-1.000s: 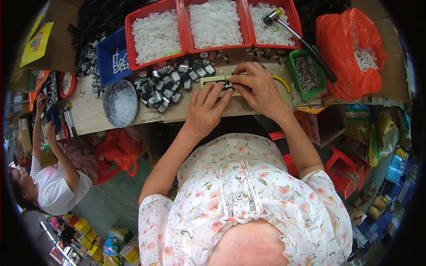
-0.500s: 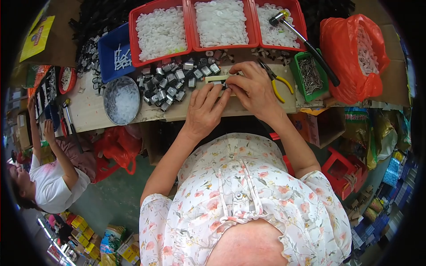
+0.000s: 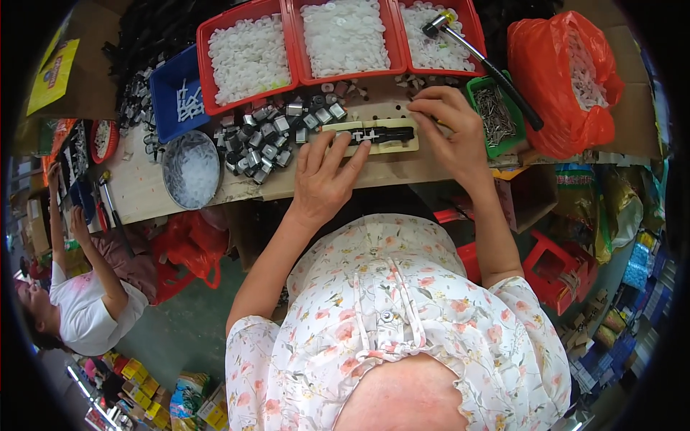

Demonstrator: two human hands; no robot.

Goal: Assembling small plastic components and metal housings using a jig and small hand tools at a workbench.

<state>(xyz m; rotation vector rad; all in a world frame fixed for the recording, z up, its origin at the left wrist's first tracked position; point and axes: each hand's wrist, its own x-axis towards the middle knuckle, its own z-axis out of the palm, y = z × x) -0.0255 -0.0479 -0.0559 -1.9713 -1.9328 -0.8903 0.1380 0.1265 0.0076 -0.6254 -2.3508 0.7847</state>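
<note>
A cream-coloured holder (image 3: 392, 146) lies on the bench with a long black part (image 3: 395, 134) in it, and small white pieces (image 3: 368, 134) sit across that part. My left hand (image 3: 325, 176) rests over the holder's left end, fingers stretched and apart, fingertips touching the holder and the part. Just past the holder's right end is my right hand (image 3: 456, 133), thumb and forefinger drawn together near small black bits on the bench. Whatever lies between those fingertips is too small to make out. The yellow-handled pliers are mostly hidden behind this hand.
Silvery metal blocks (image 3: 262, 136) are heaped left of the holder, beside a round bowl (image 3: 172, 172). Red trays (image 3: 295, 43) of white pieces stand behind. To the right are a green nail box (image 3: 516, 140), a hammer (image 3: 496, 72) and a red bag (image 3: 532, 93). Another person (image 3: 93, 309) works at far left.
My right hand has moved right, off the holder, to the black bits, uncovering the black part and white pieces. My left hand stays on the holder. The view has shifted slightly.
</note>
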